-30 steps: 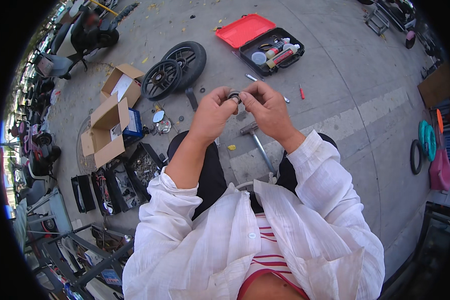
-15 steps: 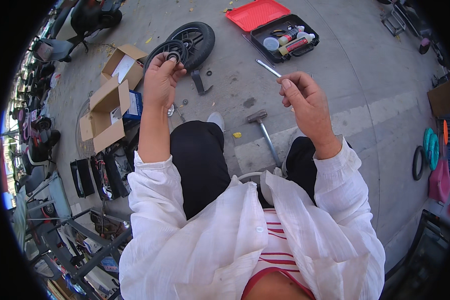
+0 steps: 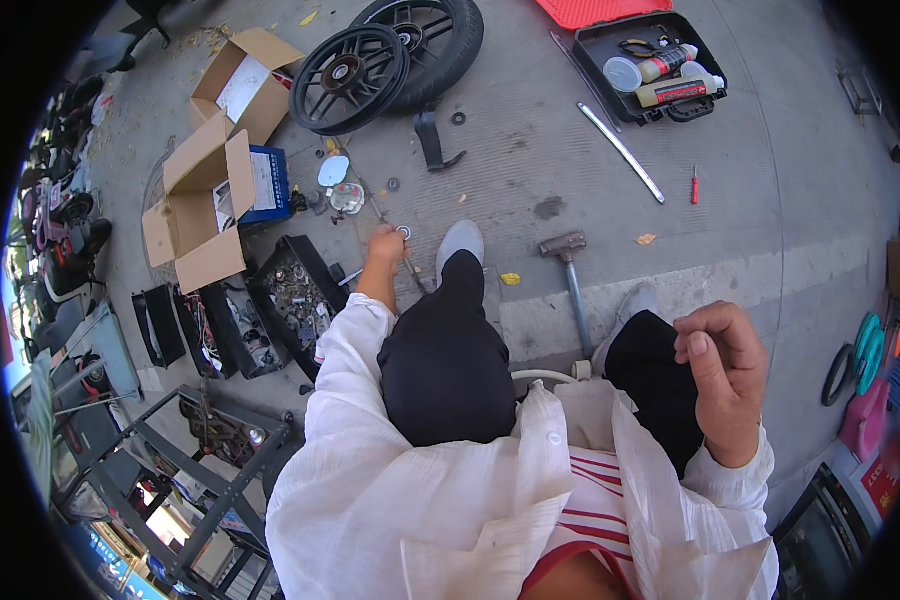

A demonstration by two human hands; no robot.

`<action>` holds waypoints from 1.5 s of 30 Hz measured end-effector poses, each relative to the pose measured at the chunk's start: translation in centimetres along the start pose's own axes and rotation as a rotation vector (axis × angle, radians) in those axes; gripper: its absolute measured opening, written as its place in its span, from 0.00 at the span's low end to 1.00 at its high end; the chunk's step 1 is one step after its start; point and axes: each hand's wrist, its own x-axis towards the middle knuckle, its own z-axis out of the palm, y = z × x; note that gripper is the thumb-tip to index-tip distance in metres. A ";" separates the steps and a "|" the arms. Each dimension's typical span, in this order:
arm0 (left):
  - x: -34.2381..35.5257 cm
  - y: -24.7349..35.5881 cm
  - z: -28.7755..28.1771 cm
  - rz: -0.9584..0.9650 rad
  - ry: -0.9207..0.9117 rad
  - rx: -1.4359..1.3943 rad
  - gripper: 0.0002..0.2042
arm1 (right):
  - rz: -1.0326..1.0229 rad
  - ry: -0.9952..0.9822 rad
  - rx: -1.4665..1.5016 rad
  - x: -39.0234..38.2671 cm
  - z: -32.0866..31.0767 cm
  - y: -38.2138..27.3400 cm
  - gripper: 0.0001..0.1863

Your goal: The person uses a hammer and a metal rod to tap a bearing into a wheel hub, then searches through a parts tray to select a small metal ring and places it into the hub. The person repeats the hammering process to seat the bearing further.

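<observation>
My left hand (image 3: pixel 381 252) reaches down beside my left knee, closed, with a small round metal bearing (image 3: pixel 404 232) at its fingertips. A thin rod (image 3: pixel 403 247) lies on the ground by that hand, and a black tray of small metal parts (image 3: pixel 295 300) is just to its left. My right hand (image 3: pixel 727 375) is held above my right knee, fingers curled in toward the thumb, with nothing visible in them. A silver metal bar (image 3: pixel 620 152) lies on the concrete ahead, with a red screwdriver (image 3: pixel 695 185) to its right.
A mallet (image 3: pixel 567 265) lies between my feet. Ahead are a bare wheel rim (image 3: pixel 315 98) leaning on a tyred wheel (image 3: pixel 460 50), and a black toolbox (image 3: pixel 690 108) holding bottles. Open cardboard boxes (image 3: pixel 192 165) stand at the left, near a black metal frame (image 3: pixel 195 500).
My left hand has lowered from in front of the wheels to beside my knee with the bearing. My right hand has let go of the metal bar, now on the ground, and drawn back toward me.
</observation>
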 end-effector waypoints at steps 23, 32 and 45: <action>7.8 6.5 0.8 0.432 0.320 0.813 0.17 | 0.424 -0.210 -0.181 8.2 2.1 10.3 0.07; -3.2 10.1 3.6 0.179 -0.339 -0.507 0.12 | 0.273 -0.274 -0.009 21.1 16.9 16.5 0.11; -8.0 13.2 3.1 0.342 -0.580 -0.304 0.08 | 0.164 -0.231 0.327 21.9 22.6 14.4 0.06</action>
